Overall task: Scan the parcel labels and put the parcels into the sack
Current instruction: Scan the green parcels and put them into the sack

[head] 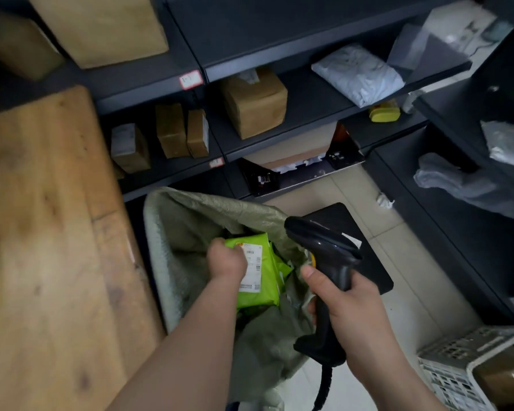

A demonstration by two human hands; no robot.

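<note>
So the left hand has its fingers curled round the upper left corner of a bright green parcel, gripping it; the parcel sits inside the open mouth of the sack, its white label facing up and running out from under the knuckles towards the wrist; whether the parcel hangs from the fingers or already rests on the other green packets below them cannot be told. Just right of those fingers, the right hand is wrapped tight round the handle of a black scanner; the thumb lies up the near side of the handle, close under the yellow trigger; the scanner's head rises above the fingers, over the sack's right rim, and its cable drops away below the palm. Left of the left hand's fingers, beyond the sack's pale rolled edge, lies a worn wooden table; past both sets of fingertips stand dark shelves with a cardboard box and a grey bag; right of the right wrist sits a white basket.
</note>
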